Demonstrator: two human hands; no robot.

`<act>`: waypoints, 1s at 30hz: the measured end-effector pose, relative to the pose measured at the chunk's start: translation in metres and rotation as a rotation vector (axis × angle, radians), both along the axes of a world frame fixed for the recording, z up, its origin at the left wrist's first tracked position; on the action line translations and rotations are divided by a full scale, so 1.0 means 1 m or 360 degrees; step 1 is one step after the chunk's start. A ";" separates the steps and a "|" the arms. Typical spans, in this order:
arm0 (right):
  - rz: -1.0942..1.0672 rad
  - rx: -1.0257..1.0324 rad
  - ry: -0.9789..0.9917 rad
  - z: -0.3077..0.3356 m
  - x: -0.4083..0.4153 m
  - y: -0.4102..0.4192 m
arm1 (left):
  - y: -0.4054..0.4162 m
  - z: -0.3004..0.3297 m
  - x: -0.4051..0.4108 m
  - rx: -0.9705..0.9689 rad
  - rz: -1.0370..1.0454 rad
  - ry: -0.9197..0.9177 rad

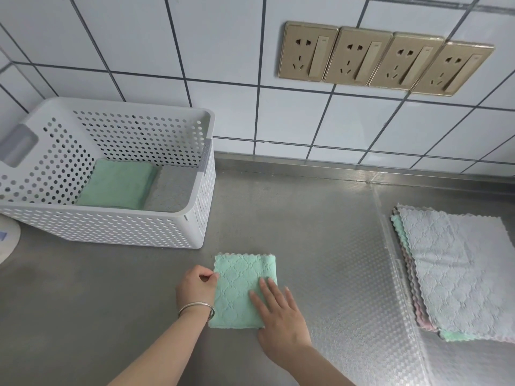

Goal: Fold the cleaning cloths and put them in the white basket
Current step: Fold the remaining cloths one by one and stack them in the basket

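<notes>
A green cleaning cloth (239, 277), folded into a narrow rectangle, lies on the steel counter in front of me. My left hand (196, 288) pinches its left edge near the top corner. My right hand (281, 316) lies flat on its lower right part, fingers spread. The white perforated basket (192, 218) stands at the back left; inside lie a folded green cloth (117, 182) and a folded grey cloth (170, 188). At the right sits a stack of unfolded cloths (457, 263), grey on top, with pink and green edges showing below.
A tiled wall with a row of gold sockets (384, 58) rises behind the counter. A clear embossed mat (348, 260) covers the counter's right part. A round white object (8, 240) peeks in at the left edge beside the basket.
</notes>
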State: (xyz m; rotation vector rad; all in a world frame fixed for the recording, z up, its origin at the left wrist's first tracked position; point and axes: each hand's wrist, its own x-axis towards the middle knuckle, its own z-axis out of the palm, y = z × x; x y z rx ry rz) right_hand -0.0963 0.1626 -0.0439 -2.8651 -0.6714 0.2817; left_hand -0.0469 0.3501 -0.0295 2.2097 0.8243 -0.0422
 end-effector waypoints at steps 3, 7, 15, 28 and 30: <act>-0.0035 0.0016 -0.0051 0.008 0.000 -0.003 | 0.003 -0.001 0.002 -0.0014 -0.0073 -0.0013; -0.0129 0.0086 -0.0177 0.016 0.012 -0.003 | -0.001 -0.005 -0.003 0.0202 -0.0255 -0.0314; -0.0129 -0.0060 -0.0021 0.003 0.038 0.003 | -0.019 -0.027 -0.022 0.0852 -0.1487 -0.0147; -0.0134 -0.0130 0.0066 -0.007 0.038 -0.002 | -0.011 -0.033 -0.016 0.0932 -0.1573 0.0006; -0.0114 -0.0110 0.0105 -0.008 0.037 -0.001 | -0.012 -0.034 -0.014 0.0937 -0.1590 0.0043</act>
